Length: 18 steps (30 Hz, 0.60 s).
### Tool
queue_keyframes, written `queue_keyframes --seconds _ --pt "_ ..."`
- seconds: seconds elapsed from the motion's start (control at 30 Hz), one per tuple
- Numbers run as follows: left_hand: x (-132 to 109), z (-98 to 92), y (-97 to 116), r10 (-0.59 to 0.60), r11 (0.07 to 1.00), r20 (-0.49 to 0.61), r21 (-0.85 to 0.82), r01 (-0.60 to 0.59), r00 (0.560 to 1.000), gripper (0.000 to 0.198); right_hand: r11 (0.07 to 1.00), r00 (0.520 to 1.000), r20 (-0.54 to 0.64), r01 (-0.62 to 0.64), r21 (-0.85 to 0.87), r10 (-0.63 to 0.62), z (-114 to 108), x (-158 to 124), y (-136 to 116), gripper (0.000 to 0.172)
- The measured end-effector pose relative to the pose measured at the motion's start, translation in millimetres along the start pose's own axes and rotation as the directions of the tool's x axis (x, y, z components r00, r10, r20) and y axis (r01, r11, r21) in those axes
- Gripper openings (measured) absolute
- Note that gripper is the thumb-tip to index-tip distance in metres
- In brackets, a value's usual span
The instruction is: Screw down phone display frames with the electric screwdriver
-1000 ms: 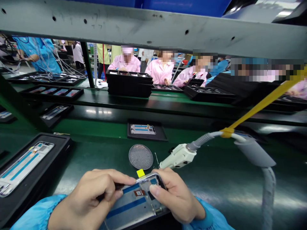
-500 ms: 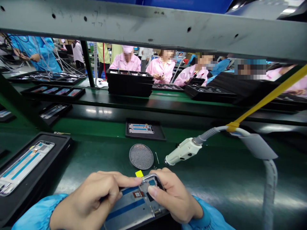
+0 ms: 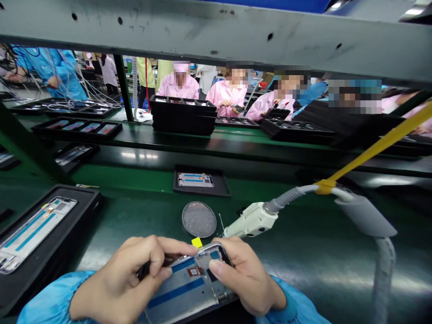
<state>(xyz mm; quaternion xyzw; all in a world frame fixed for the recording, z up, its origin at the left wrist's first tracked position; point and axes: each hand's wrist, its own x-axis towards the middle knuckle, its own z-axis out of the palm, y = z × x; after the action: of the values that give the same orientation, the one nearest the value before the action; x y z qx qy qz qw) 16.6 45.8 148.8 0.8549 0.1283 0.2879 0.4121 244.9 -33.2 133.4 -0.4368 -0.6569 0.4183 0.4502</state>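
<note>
Holding a phone frame [image 3: 184, 299] tilted at the near side of the green tabletop [image 3: 141, 216], with the right hand [image 3: 246, 274] clamped on its right end and a thumb across the inner face. Touching the far rim beside a yellow tab [image 3: 196, 242] with the index finger of the left hand [image 3: 128, 279], but cannot tell whether gripping or only resting there. Seen beyond, near a dimpled round dish [image 3: 199, 219]: a pale nozzle tool [image 3: 253, 220].
</note>
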Motion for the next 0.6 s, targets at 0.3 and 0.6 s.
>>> queue_keyframes --seconds 0.3,0.6 --pt "2.7 3.7 0.5 0.066 0.987 -0.037 -0.145 -0.070 0.997 0.029 1.000 1.000 -0.012 -0.024 -0.008 0.024 -1.7 -1.0 -0.3 0.041" --pt "1.8 0.0 4.5 0.095 0.995 0.023 -0.042 -0.094 0.995 0.029 0.998 0.999 -0.020 -0.037 -0.052 0.036 -1.9 -1.3 -3.4 0.045"
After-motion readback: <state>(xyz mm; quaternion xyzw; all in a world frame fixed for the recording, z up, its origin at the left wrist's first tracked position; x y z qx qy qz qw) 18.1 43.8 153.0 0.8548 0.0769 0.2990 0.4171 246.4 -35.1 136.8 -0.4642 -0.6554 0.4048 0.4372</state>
